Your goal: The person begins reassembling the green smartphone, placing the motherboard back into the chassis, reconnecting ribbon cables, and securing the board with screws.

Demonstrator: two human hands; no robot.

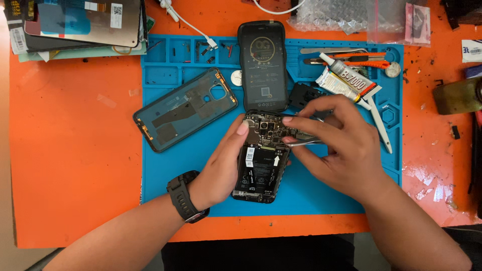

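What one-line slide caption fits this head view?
Left hand steadies an opened black smartphone on a blue mat; right hand holds metal tweezers.

Work mat (pixel 165 175) bright blue, on orange table (pixel 75 165). Opened phone (pixel 261 160) black inside, white labels, white arrow. Second phone (pixel 262 65) black, gold round pattern on screen. Back cover (pixel 185 109) dark grey-blue, orange edge marks. Glue tube (pixel 346 80) white, red-black cap end. Knife (pixel 361 60) orange. Wristwatch (pixel 185 196) black. Cable (pixel 188 22) white.
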